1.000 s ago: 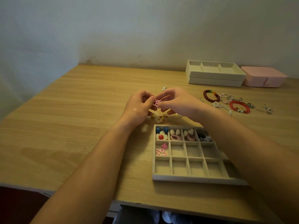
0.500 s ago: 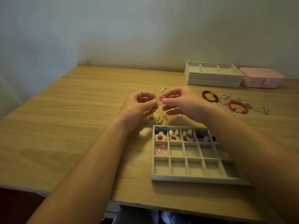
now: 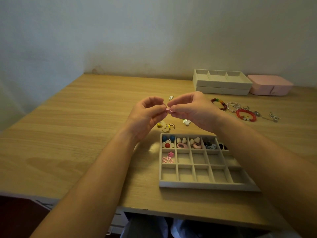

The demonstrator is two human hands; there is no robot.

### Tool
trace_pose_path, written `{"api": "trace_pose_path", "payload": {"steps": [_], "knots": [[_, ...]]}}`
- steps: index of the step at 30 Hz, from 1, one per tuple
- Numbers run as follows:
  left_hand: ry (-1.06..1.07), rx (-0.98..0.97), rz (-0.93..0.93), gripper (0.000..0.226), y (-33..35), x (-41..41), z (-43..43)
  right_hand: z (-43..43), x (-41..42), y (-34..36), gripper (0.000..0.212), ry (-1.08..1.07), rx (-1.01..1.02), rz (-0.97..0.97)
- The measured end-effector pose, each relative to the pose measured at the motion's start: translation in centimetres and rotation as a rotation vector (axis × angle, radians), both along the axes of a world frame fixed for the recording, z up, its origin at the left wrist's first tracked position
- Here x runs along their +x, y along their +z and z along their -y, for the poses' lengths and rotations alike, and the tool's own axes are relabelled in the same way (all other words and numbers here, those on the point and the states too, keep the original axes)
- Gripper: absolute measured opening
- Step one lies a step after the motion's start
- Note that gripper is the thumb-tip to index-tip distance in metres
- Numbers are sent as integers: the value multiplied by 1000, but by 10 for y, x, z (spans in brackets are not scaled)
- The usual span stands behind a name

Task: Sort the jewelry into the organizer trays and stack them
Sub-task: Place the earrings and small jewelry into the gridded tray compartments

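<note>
Above the table, my left hand (image 3: 147, 115) and my right hand (image 3: 192, 110) meet fingertip to fingertip and both pinch a small pink earring (image 3: 168, 109). Below them lies a beige compartment tray (image 3: 202, 184). Its far row holds several earrings; a matching pink flower earring (image 3: 168, 158) lies in the left cell of the second row. Loose earrings (image 3: 165, 127) sit on the table just behind the tray. Bracelets lie to the right, a red one (image 3: 246, 115) among them.
Two stacked beige trays (image 3: 221, 83) stand at the back right, with a pink box (image 3: 270, 85) beside them. A small striped earring (image 3: 171, 97) lies behind my hands. The wooden table's (image 3: 68, 134) front edge runs close below the tray.
Both hands have stayed together above the loose earrings, turning the pink earring between the fingertips. It shows less now. The camera has shifted slightly.
</note>
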State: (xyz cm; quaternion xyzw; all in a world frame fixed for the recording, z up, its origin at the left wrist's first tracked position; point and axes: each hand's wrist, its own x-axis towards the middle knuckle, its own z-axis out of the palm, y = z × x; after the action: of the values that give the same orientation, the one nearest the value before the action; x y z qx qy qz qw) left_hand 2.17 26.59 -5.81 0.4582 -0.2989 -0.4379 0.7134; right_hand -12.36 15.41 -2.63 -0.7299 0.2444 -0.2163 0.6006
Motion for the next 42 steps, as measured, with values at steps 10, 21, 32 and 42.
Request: {"api": "trace_pose_path", "payload": {"steps": [10, 21, 32, 42], "knots": [[66, 128, 597, 27, 15, -13, -34, -30, -23, 14, 24, 11, 51, -91], [69, 253, 544, 19, 15, -30, -73, -72, -36, 14, 22, 39, 80, -125], [-191, 220, -38, 35, 8, -48, -90, -79, -40, 17, 24, -14, 17, -109], [20, 196, 74, 14, 5, -49, -85, -75, -44, 12, 23, -22, 0, -109]]}}
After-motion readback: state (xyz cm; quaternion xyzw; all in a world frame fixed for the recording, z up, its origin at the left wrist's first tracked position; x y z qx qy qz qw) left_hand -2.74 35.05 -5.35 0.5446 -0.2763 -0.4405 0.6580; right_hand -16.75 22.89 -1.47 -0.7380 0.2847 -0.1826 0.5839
